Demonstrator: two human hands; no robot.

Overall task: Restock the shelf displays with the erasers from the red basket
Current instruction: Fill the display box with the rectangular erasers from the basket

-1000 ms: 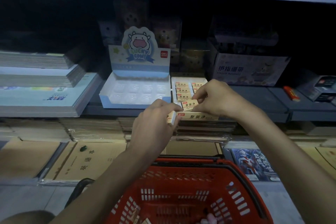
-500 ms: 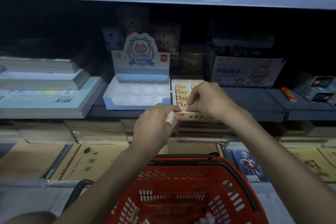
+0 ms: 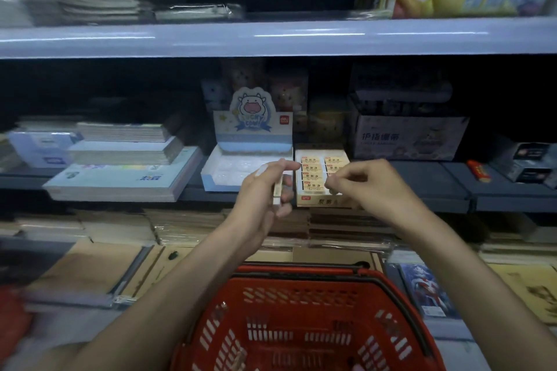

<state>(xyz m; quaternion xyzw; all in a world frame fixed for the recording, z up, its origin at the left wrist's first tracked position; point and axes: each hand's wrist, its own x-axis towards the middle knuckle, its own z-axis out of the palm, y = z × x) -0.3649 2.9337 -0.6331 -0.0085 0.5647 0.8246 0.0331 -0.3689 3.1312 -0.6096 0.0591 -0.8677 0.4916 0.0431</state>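
Observation:
A cream eraser display box sits on the middle shelf with two rows of wrapped erasers inside. My left hand holds a cream eraser upright, just left of the box front. My right hand hovers at the box's right front corner, fingers curled close over the erasers; whether it holds one I cannot tell. The red basket hangs below between my forearms, with a few erasers dimly visible at its bottom.
A blue cow-themed display tray with empty slots stands left of the eraser box. Notebook stacks fill the shelf's left; a printed carton sits right. Brown notebooks lie on the lower shelf. The upper shelf edge spans above.
The view has tilted upward, showing the upper shelf. My right hand has drawn back from the box's rows to its front right corner. My left hand has lifted its eraser slightly left.

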